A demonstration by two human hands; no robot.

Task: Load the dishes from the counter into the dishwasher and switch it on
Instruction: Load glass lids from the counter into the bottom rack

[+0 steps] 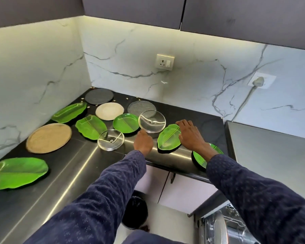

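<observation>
Clear plate (152, 121) gripped by left hand (143, 143) | right hand (190, 136) on leaf plate (168, 138) edge

White marble-look wall panels (33, 67) with grey veins fill the upper and left parts of the frame, lit by a warm strip of light under the dark grey wall cabinets (236, 16) along the top. A white socket (165, 62) sits at centre on the back wall, and a second socket (261, 80) with a plug and cable sits at right. The dark, glossy worktop (69, 173) runs in an L through the corner, with pale cupboard doors (183, 189) below at lower centre and a black bin (136, 212) on the light floor.
</observation>
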